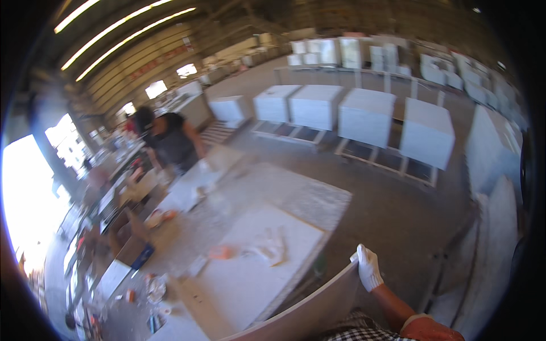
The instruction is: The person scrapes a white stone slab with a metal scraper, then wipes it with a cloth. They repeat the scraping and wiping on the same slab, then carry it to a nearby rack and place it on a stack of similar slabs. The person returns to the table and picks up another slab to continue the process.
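Observation:
My right hand (368,266), in a white glove, grips the upper corner of a thin pale board (310,310) that stands on edge along the bottom of the view. My left hand is out of sight. Just beyond the board lies a white slab (250,273) on a workbench, with a crumpled white rag (270,245) and a small orange object (220,252) on it.
Another person in dark clothes (170,139) bends over the far end of the long bench (307,196). Large white blocks on pallets (367,116) stand in rows across the concrete floor. White panels (495,227) lean at the right. Cluttered tables (114,199) line the left side.

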Action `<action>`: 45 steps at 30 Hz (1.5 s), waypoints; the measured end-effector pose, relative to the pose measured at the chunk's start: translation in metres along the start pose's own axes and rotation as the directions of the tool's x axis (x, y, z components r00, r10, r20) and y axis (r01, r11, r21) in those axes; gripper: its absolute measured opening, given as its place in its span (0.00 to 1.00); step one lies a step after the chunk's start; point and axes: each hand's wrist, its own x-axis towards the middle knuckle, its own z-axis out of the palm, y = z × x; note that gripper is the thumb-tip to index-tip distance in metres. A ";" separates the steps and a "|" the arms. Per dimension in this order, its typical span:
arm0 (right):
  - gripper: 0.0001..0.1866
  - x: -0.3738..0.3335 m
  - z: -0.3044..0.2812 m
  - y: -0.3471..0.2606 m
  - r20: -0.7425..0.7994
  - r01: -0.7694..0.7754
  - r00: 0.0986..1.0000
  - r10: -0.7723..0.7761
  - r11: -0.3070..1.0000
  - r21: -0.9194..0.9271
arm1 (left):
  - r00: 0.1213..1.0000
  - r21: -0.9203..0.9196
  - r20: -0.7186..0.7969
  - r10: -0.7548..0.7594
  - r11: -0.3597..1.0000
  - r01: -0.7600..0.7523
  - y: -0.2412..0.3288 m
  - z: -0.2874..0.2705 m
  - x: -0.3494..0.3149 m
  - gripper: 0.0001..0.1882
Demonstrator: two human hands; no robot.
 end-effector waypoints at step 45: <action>0.34 0.436 -0.530 0.128 -0.821 0.139 0.354 0.448 0.842 0.520 | 0.536 0.373 -0.292 0.792 0.611 -0.698 0.950 -0.426 -0.063 0.22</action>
